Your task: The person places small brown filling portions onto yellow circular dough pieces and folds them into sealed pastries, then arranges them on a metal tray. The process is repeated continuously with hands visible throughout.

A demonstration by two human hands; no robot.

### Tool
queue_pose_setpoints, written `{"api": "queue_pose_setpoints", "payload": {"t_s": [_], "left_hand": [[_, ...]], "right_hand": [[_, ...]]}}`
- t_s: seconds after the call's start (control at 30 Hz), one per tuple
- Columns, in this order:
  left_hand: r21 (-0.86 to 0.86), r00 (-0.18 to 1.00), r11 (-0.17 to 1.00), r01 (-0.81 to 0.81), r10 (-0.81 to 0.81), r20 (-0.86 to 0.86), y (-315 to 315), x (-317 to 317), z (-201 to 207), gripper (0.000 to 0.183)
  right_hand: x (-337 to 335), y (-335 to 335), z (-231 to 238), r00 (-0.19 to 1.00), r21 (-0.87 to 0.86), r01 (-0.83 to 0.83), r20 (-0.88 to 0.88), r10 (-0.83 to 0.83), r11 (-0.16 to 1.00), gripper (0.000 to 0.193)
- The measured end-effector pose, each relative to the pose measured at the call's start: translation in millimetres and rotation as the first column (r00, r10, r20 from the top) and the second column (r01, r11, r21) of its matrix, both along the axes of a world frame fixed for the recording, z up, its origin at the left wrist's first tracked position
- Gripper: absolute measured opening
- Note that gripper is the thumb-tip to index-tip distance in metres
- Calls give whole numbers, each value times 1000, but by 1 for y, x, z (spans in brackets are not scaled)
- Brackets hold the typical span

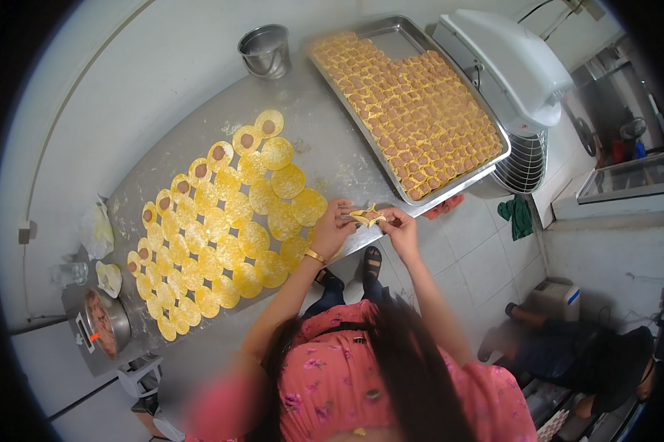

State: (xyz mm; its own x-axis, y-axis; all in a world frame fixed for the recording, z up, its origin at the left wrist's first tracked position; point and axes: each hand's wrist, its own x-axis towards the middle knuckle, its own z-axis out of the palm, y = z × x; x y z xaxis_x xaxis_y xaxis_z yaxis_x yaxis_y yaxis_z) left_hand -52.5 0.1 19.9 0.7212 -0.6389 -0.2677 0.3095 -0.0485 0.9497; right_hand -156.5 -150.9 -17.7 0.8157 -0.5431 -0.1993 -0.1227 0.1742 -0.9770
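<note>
Between my two hands, over the table's front edge, is an open-topped dumpling [367, 216] with a yellow wrapper folded up around brownish filling. My left hand [333, 227] pinches its left side, and my right hand [400, 227] grips its right side. Left of my hands, rows of round, floured yellow wrappers [218, 225] cover the steel table [325, 147]. Along the far row, several wrappers carry a dab of filling [201, 170]. Beyond my right hand, a large metal tray [506, 147] holds many finished dumplings [420, 110] in close rows, its far corner bare.
A steel bowl of meat filling [105, 324] stands at the table's left end, near a plastic bag [98, 230] and a glass [71, 274]. A metal bucket [264, 55] is at the back. Right of the tray stands a white mixer [505, 66]. Another person [567, 357] is at lower right.
</note>
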Motion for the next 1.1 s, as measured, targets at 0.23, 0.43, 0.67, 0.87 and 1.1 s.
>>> {"api": "queue_pose_setpoints", "payload": {"t_s": [0.23,0.43,0.67,0.87,1.1], "left_hand": [[292,812,955,46,-207,546,-10,7,-22,11],[329,770,935,133,-306,560,-12,10,-26,19],[365,780,903,226,-393,488,-13,20,-19,25],[500,614,831,244,-532,584,-10,25,-21,18],[392,753,886,246,-430,498,-8,23,-14,26]], "right_hand": [[6,-3,21,982,-496,-186,-86,165,848,34],[8,0,28,976,-574,-218,-144,165,790,34],[22,-5,33,973,-667,-214,-84,213,713,30],[16,-3,20,968,-664,-238,-97,234,709,35],[11,2,38,968,-582,-249,-132,213,774,37]]}}
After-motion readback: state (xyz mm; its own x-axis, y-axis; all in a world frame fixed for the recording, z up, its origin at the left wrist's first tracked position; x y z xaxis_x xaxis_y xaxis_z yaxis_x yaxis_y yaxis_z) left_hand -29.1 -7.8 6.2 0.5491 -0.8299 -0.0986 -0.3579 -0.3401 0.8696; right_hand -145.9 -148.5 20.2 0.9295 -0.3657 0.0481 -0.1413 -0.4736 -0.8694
